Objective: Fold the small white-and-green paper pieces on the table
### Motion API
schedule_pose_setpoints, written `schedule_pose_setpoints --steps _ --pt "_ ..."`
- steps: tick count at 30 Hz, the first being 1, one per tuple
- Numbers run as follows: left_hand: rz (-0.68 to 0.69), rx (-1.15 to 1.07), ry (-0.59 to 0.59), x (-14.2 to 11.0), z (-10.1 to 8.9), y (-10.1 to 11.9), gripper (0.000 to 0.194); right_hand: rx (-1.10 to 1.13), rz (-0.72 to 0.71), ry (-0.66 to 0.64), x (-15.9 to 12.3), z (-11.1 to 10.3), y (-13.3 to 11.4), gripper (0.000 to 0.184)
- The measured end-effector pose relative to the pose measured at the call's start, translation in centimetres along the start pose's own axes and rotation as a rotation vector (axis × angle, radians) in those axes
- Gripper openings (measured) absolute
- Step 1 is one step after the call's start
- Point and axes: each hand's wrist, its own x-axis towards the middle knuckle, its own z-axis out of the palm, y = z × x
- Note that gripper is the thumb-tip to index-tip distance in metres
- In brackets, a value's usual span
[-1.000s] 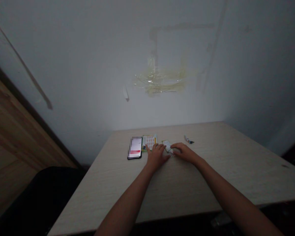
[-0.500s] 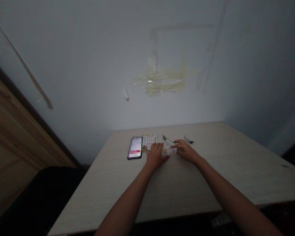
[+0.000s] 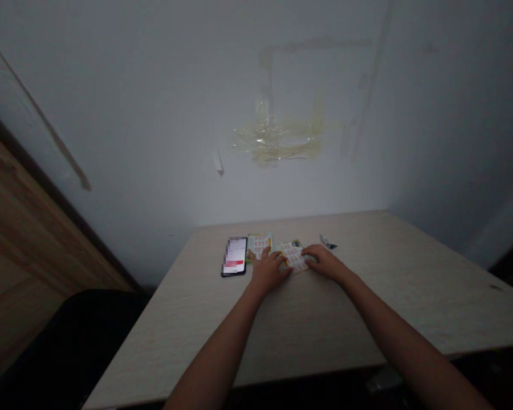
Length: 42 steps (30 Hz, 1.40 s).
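Note:
A small printed paper sheet point(image 3: 294, 256), with rows of tiny pictures, lies unfolded between my hands on the table. My left hand point(image 3: 268, 272) has its fingers spread. Its thumb and a finger touch the left side of that sheet, while other fingertips rest on a second printed sheet point(image 3: 260, 242), partly covered by the hand. At the right edge of the first sheet is my right hand point(image 3: 325, 263), thumb and forefinger apart and touching the paper. The remaining fingers of the right hand are curled and partly hidden.
A phone point(image 3: 234, 257) with a lit screen lies left of the sheets. A small crumpled scrap point(image 3: 328, 242) is beyond my right hand. The pale wooden table point(image 3: 308, 330) meets a wall point(image 3: 154, 142) with tape remnants point(image 3: 277, 142). A dark object point(image 3: 81, 341) stands at the left.
The printed sheet, folded at its upper corner before, now lies flatter with its top part showing. My left fingers have spread wider, and my right forefinger has drawn back to the edge.

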Motion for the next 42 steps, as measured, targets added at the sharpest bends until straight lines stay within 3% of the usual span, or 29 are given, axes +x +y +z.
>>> schedule_pose_setpoints --steps 7,13,23,42 --pt "0.053 -0.034 -0.087 0.1 -0.2 -0.3 0.045 -0.077 -0.046 -0.067 0.1 -0.1 -0.8 0.034" --pt "0.069 0.009 -0.089 -0.1 -0.5 -0.4 0.044 -0.062 -0.063 -0.097 0.0 -0.2 -0.8 0.037" --pt "0.111 -0.027 -0.078 -0.1 -0.4 -0.7 0.057 -0.010 -0.020 -0.179 -0.4 -0.1 0.2 0.067" --pt "0.091 -0.050 -0.072 0.2 -0.3 -1.0 0.054 0.007 -0.032 -0.178 -0.3 -0.2 0.3 0.058"
